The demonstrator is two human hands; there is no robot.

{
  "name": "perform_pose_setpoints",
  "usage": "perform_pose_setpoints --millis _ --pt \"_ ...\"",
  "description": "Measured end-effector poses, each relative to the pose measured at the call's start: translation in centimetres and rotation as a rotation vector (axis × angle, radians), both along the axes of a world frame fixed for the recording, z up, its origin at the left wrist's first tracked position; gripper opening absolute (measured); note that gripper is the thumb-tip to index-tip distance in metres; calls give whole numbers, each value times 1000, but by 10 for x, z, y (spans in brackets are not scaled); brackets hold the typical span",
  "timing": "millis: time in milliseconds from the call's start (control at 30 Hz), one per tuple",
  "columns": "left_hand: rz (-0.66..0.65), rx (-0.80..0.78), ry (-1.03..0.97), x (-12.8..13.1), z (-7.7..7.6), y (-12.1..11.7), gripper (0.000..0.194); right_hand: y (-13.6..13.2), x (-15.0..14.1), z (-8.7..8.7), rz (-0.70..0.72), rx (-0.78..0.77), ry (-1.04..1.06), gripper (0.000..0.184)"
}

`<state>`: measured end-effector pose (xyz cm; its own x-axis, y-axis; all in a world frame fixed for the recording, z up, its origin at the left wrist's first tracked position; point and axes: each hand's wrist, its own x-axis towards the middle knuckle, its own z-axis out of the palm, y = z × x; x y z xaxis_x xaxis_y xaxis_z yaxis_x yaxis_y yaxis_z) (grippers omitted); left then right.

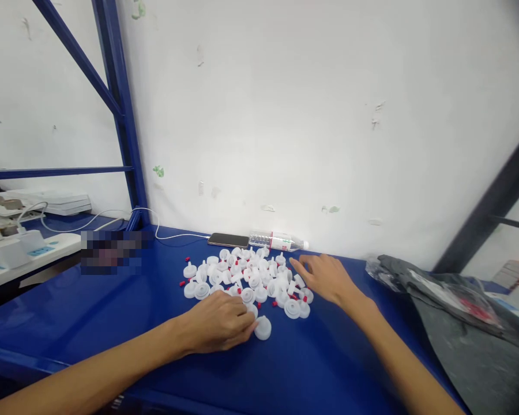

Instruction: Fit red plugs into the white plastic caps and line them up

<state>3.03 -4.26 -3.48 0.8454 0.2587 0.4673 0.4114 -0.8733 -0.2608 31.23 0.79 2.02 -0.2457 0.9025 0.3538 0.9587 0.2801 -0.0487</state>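
Note:
A pile of several small white plastic caps, with tiny red pieces scattered among them, lies on the blue table. My left hand rests at the pile's near edge, fingers curled and pinched on one white cap. My right hand lies palm down at the pile's right side, fingers stretched out toward the caps and touching them, holding nothing.
A phone on a white cable and a lying water bottle sit by the white wall behind the pile. A grey plastic bag covers the table's right end. A blue rack post and a power strip stand left.

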Motion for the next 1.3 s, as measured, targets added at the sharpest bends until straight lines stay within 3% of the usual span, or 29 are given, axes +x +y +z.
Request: perform_pose_setpoints --millis 233,333,400,467,600,733,867,1033,1300 --pt "199 34 7 -2 0 9 36 -2 0 -8 -14 -105 -87 59" --pt "394 6 -47 -2 18 18 32 -4 -2 -7 -9 -129 -90 55" --pt "558 -26 -95 0 34 30 18 -7 -2 -5 3 -156 -71 52" --pt "662 -82 -103 2 49 46 18 -9 1 -1 31 -212 -39 52" --pt "784 -226 -58 2 57 72 24 -8 14 4 127 -416 91 43" --pt "830 -333 -24 1 44 78 25 -4 26 4 236 -619 343 30" --pt "818 -419 -4 -1 37 77 25 0 32 1 254 -651 414 22" --pt "795 -483 -22 0 38 77 25 0 34 2 262 -704 460 22" --pt "756 -428 -116 1 34 75 27 -5 33 8 293 -708 445 27"
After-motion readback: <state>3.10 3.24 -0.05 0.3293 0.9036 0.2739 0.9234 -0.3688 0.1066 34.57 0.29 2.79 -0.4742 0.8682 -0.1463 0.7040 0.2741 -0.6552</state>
